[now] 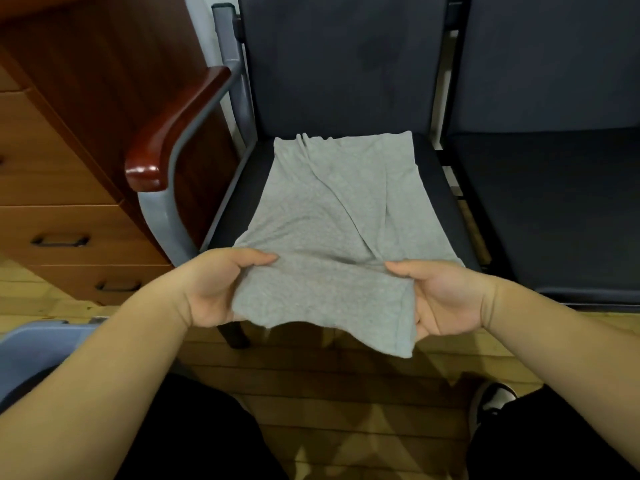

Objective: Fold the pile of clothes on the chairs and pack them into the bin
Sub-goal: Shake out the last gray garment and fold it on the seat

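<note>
Both hands are working the grey garment (332, 216) now. The left hand (211, 289) is pinching its near left edge, thumb on top, fingers tucked under the cloth. The right hand (446, 299) is gripping the near right edge the same way. Between them the near hem is hanging off the front edge of the chair seat (433, 188), drooping over the wooden floor (329, 375). The rest of the garment is lying across the seat, its far edge reaching close to the backrest (339, 64), creases running diagonally. Dark seat is showing bare on both sides of the cloth. The neighbouring seat (554, 202) on the right is sitting bare. The wooden armrest (173, 129) is standing left of the seat, apart from the cloth. A blue bin (31, 358) is peeking in at the lower left, beside the left forearm.
</note>
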Available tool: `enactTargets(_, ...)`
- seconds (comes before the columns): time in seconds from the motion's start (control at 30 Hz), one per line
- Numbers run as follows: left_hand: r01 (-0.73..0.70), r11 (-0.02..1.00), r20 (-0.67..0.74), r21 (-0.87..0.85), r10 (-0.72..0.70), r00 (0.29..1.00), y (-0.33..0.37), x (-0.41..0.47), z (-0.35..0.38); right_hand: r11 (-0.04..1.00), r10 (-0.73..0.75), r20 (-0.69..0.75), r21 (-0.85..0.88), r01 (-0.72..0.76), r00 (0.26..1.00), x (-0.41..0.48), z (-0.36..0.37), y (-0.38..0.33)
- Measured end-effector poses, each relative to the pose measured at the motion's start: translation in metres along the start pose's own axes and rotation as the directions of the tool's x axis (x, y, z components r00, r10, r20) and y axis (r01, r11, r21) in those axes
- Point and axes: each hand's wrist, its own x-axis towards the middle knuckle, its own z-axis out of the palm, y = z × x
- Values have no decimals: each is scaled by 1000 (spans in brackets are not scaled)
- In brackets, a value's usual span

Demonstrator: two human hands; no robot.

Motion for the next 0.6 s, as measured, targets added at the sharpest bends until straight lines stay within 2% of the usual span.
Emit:
enactTargets(0.17, -31, 990, 44, -138, 37, 998, 22, 11, 8, 984, -54, -101, 164, 70, 993, 2, -2, -26)
enactTargets(0.27, -66, 984, -1, -162, 67, 998, 45, 29, 13, 947, -107, -228, 272, 169, 968, 6, 2, -55)
enactTargets(0.37, -230, 931, -1, -282, 240, 971, 74, 54, 19, 844, -193, -406, 396, 362, 893, 18, -5, -84)
enactTargets(0.47, -318, 839, -47, -441, 332, 942, 89, 84, 19, 727, -235, -499, 479, 492, 834, 34, -20, -102)
enactTargets(0.53, -417, 833, -197, -365, 368, 909, 89, 102, 19, 716, -245, -545, 456, 529, 802, 44, -30, -104)
enactTargets(0.6, -456, 881, -281, -122, 410, 868, 81, 112, 18, 711, -284, -551, 429, 558, 785, 51, -39, -102)
